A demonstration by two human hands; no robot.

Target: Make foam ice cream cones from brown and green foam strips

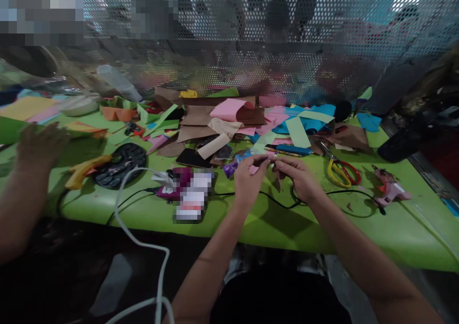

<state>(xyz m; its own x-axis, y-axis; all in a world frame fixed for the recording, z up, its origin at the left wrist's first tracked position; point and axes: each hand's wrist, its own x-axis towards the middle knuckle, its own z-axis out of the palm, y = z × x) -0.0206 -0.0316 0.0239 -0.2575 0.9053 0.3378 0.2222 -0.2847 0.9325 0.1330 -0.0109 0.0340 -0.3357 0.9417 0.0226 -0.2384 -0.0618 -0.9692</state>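
Note:
My left hand (249,180) and my right hand (297,175) meet above the green table, fingertips pinched close together. From the fingers of my right hand hangs a small dark brown piece (277,178) that looks like paper. What my left fingers pinch is too small and hidden to make out. A purple shiny wrapper (229,169) lies just left of my left hand. Behind my hands are a blue pen-like tool (294,149) and cut paper strips. To the right rest scissors (339,168) with yellow and red handles, and a pink glue gun (390,190).
Another person's hand (41,144) is over the table's left side. A yellow glue gun (88,170) rests by a black round tray (122,166). A white cable (122,218) hangs off the front edge, near a phone (195,197). Coloured paper (233,109) lies heaped behind.

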